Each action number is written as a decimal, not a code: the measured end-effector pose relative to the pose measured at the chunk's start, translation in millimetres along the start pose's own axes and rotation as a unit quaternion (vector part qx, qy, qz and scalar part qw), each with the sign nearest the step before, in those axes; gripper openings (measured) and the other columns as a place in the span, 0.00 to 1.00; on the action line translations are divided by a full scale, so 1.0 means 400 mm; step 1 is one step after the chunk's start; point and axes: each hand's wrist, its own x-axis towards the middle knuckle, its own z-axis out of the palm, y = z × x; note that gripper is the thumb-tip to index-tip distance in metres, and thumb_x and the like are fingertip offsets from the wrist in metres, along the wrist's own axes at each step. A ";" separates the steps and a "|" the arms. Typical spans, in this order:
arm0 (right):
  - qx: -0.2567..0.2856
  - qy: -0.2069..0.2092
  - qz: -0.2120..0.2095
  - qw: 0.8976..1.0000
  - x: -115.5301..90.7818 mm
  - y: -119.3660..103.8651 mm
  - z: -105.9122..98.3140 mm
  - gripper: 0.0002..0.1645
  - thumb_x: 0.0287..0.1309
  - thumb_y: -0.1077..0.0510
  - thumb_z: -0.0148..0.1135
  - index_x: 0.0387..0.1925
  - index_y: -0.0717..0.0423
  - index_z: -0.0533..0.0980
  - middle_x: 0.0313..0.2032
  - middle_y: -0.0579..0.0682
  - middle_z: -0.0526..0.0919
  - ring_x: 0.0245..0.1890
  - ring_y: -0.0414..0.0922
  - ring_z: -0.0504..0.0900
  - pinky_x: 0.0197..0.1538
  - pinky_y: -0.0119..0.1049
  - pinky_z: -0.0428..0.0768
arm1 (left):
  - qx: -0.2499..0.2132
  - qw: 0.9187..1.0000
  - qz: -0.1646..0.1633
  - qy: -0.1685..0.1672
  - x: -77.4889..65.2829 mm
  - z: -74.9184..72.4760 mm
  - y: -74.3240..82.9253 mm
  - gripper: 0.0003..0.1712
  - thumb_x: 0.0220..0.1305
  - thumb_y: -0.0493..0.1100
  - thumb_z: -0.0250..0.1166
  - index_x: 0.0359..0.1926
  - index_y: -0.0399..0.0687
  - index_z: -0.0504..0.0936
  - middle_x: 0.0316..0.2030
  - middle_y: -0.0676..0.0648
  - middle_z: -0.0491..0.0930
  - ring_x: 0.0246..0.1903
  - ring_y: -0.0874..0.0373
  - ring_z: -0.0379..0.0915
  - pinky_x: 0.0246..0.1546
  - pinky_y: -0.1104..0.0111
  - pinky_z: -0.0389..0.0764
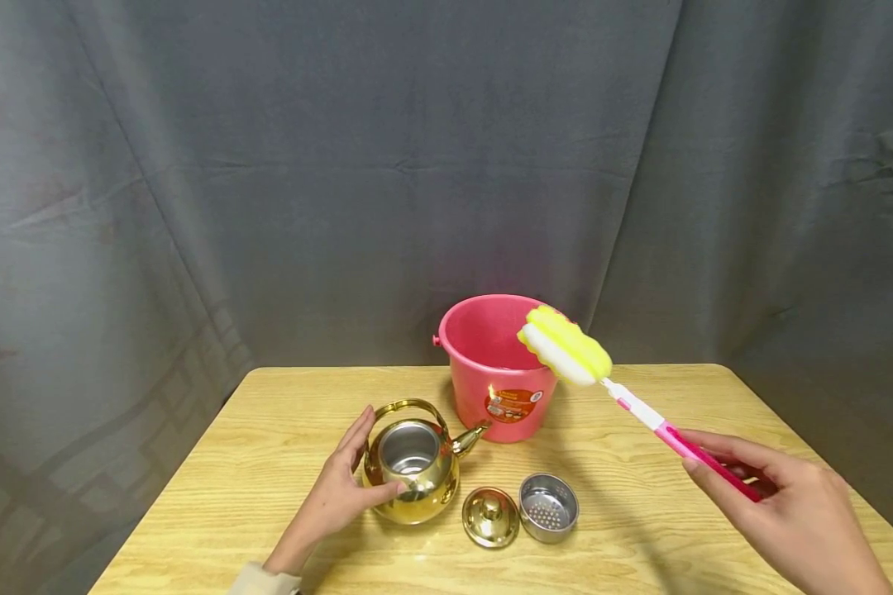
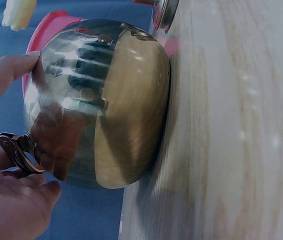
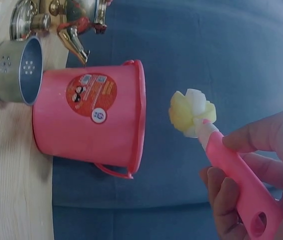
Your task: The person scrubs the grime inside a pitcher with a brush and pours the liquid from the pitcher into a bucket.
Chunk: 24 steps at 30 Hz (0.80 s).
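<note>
A gold teapot (image 1: 417, 487) stands lidless on the table, its steel inside showing and its spout toward the bucket. My left hand (image 1: 346, 475) grips its left side, thumb on the shiny body and fingers by the handle. In the left wrist view the fingers curl at the handle's base (image 2: 19, 152). My right hand (image 1: 785, 496) holds a sponge bottle brush by its pink handle (image 3: 241, 180). The brush's yellow and white sponge head (image 1: 565, 345) is raised, overlapping the rim of the pink bucket (image 1: 484, 388) in the head view.
A gold lid (image 1: 490, 517) lies on the table right of the teapot. Beside it stands a steel strainer cup (image 1: 548, 507) with a perforated bottom. Grey cloth (image 1: 387, 207) hangs behind the wooden table (image 1: 268, 446).
</note>
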 end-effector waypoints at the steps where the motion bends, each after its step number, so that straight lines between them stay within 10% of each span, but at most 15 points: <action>1: 0.003 -0.002 -0.002 1.000 0.000 -0.003 0.002 0.18 0.47 0.61 0.76 0.43 0.43 0.86 0.31 0.34 0.84 0.18 0.34 0.75 0.19 0.22 0.71 | 0.000 1.000 0.000 0.001 0.000 0.000 -0.001 0.65 0.41 0.45 0.81 0.74 0.38 0.51 0.74 0.47 0.44 0.71 0.46 0.45 0.67 0.62 0.53; 24: 0.017 -0.008 -0.031 0.999 0.013 -0.050 0.027 0.19 0.42 0.62 0.78 0.39 0.42 0.86 0.28 0.35 0.84 0.18 0.35 0.70 0.18 0.23 0.67 | 0.010 1.000 0.006 0.003 -0.001 -0.001 -0.003 0.65 0.41 0.47 0.81 0.74 0.38 0.51 0.74 0.47 0.44 0.71 0.45 0.45 0.67 0.60 0.53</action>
